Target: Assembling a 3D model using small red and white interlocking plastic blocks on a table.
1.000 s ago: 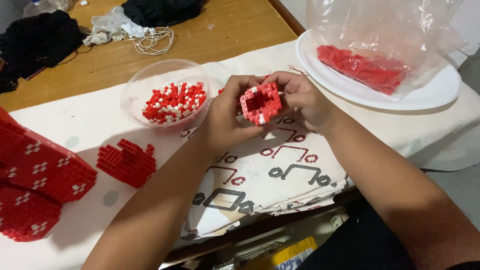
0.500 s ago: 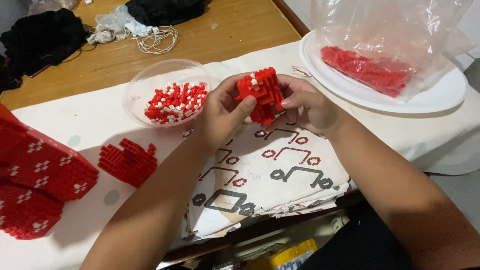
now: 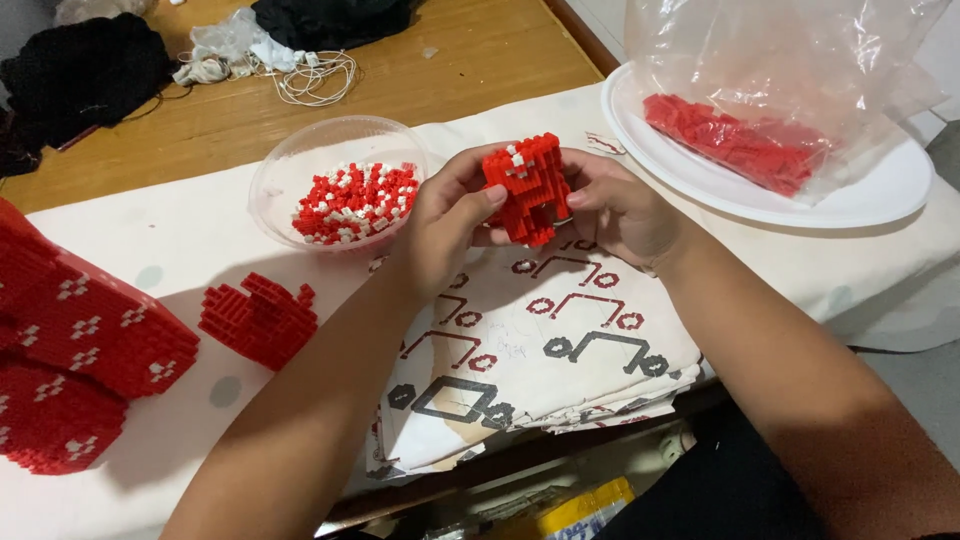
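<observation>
Both hands, left hand (image 3: 440, 225) and right hand (image 3: 620, 205), now grip the red block piece (image 3: 527, 188) turned upright at frame centre, raised beside the bowl of bricks (image 3: 345, 185).

Left flank: clear bowl of bricks (image 3: 340, 185) just beside the left hand (image 3: 440, 225).
Right flank: white plate (image 3: 880, 195) under a plastic bag (image 3: 780, 90).
Near left: small red block (image 3: 258, 320), large red build (image 3: 70, 350).
Free room: printed sheet (image 3: 540, 340) below the hands.

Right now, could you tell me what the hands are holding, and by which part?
Both hands hold a small red brick-built block: the left hand grips its left side, the right hand its right side, above the printed sheet.
</observation>
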